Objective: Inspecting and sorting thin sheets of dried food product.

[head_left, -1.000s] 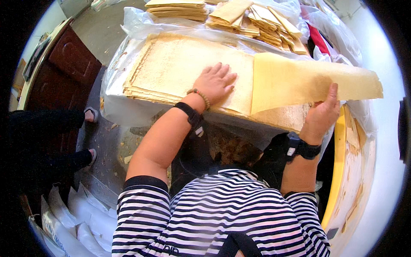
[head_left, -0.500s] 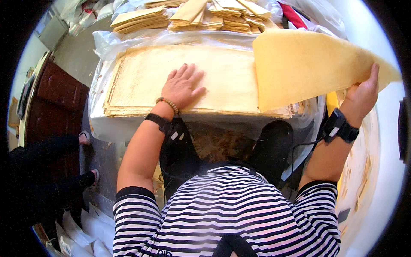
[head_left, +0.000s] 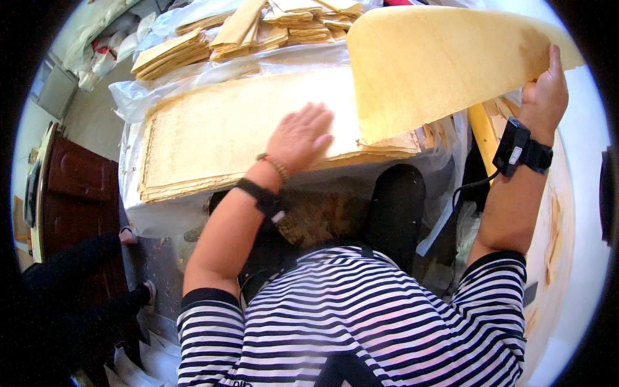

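A broad stack of thin, cream-coloured sheets [head_left: 213, 129] with ragged edges lies in front of me on plastic film. Over its surface, my left hand [head_left: 300, 137] is spread flat with the fingers stretched out, slightly blurred by motion. My right hand [head_left: 545, 87] grips the far right edge of one thin tan sheet [head_left: 438, 71], between thumb and fingers. That sheet is lifted and curls up off the stack's right end, its lower left corner near the stack. The fingers behind the sheet are partly hidden.
Folded bundles of similar tan sheets [head_left: 251, 32] lie beyond the stack. A yellow bar [head_left: 482, 132] and scattered sheet scraps are at the right. On the left stand a dark reddish-brown cabinet [head_left: 80, 200] and another person's legs [head_left: 84, 258].
My left hand has slid to the right across the stack. My right hand has raised the tan sheet a little higher, and the whole view has shifted.
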The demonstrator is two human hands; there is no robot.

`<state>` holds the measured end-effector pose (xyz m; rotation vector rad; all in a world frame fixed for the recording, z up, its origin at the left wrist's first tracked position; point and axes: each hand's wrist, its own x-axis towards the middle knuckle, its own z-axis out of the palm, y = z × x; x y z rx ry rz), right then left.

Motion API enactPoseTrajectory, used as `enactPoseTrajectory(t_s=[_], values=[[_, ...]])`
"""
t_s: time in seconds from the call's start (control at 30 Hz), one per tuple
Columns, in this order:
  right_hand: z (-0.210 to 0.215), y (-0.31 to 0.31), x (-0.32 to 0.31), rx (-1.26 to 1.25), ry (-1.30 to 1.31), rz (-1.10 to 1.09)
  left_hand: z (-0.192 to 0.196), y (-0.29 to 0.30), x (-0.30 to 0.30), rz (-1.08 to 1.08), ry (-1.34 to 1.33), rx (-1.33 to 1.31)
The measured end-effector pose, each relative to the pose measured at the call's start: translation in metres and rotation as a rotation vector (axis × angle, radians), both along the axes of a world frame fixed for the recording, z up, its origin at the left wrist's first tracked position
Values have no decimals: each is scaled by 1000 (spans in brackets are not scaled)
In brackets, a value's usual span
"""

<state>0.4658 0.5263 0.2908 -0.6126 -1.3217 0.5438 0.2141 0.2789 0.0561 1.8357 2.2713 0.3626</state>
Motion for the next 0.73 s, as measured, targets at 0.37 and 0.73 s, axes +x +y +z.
enactPoseTrajectory(t_s=[0.37,0.73], values=[[7,60,79,673,-610,-528,-44,32,27,-50,281,183],[78,77,110,-16,1,227,-35,28,30,-50,273,147]])
